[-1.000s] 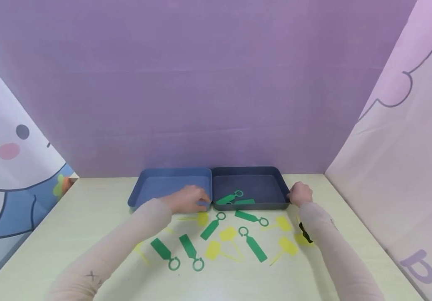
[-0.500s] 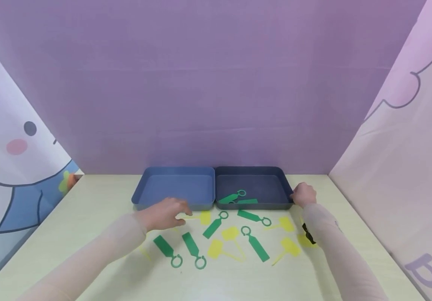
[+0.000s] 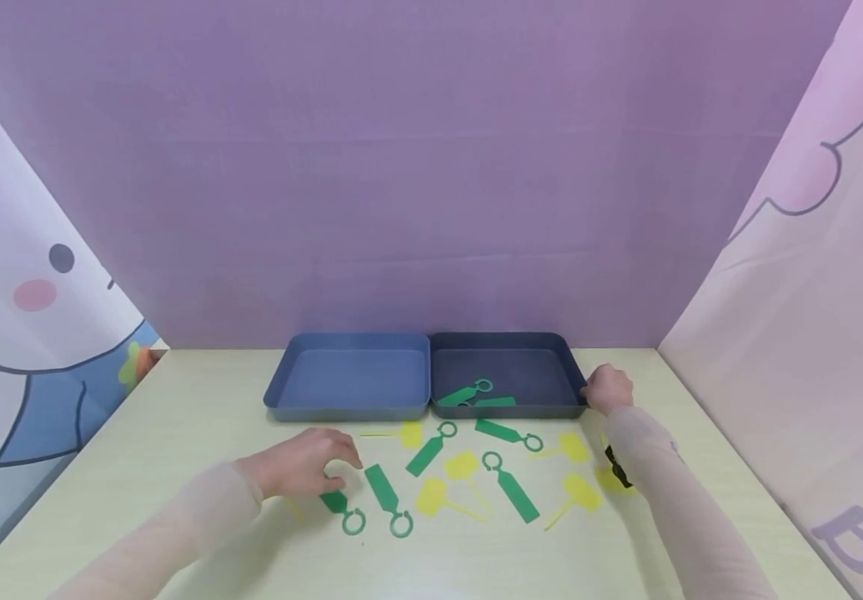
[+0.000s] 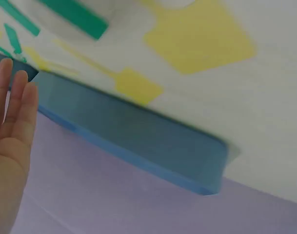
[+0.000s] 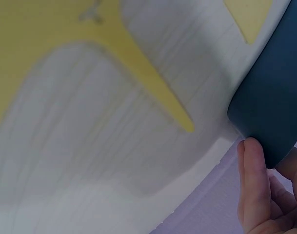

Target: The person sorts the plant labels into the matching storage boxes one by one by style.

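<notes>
My left hand (image 3: 299,463) hovers over the left side of the table, its fingers relaxed and holding nothing. It partly covers a green tag with a ring end (image 3: 334,502). In the left wrist view the fingers (image 4: 26,114) are extended. At the right, my right hand (image 3: 609,388) holds the front right corner of the dark blue tray (image 3: 532,367). The right wrist view has fingers (image 5: 254,175) on the outside of that tray's wall, with the thumb at the other side of the rim. Several green tags, such as one piece (image 3: 464,394), lie inside it.
A lighter blue tray (image 3: 356,371) stands directly left of the dark one. On the table before them lie green tags (image 3: 517,497) and yellow tags with thin tails (image 3: 431,497), mixed together. A purple curtain (image 3: 431,167) hangs behind.
My left hand has moved away from the front of the trays, leftward and nearer to me, and is now over a green tag. The right hand stays at the dark tray's corner.
</notes>
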A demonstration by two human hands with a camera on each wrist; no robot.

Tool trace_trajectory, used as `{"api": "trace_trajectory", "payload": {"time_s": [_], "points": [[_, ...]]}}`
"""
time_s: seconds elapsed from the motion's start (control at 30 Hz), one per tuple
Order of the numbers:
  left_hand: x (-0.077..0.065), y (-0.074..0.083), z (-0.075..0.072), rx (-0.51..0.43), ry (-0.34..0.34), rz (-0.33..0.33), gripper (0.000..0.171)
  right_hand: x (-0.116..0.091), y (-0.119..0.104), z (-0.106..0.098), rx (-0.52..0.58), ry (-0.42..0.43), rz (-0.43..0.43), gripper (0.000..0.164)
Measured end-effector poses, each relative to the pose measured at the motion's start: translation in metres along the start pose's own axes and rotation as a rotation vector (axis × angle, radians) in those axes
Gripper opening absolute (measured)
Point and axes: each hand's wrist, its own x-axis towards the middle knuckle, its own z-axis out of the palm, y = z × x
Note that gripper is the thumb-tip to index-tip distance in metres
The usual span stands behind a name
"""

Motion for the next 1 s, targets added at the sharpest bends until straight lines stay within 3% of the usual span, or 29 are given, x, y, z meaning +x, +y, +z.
{"api": "trace_trajectory", "payload": {"time_s": [0.13,0.37,0.6,0.83,1.0], "points": [[-0.010,-0.007,0.010,-0.050,-0.020,0.009,0.027,0.000,0.000,0.000,0.005,0.001,0.007,0.037],[-0.021,-0.012,0.020,-0.047,0.025,0.113,0.030,0.000,0.002,0.000,-0.003,0.002,-0.002,0.038],[-0.023,-0.012,0.025,-0.055,-0.051,0.030,0.030,0.000,0.002,0.003,0.003,-0.006,0.005,0.032],[-0.024,-0.010,0.026,-0.025,-0.044,0.037,0.030,0.000,0.001,0.004,0.001,0.005,-0.002,0.029],[-0.024,-0.011,0.027,-0.026,-0.044,0.039,0.029,0.000,-0.001,0.002,0.002,0.006,0.005,0.038]]}}
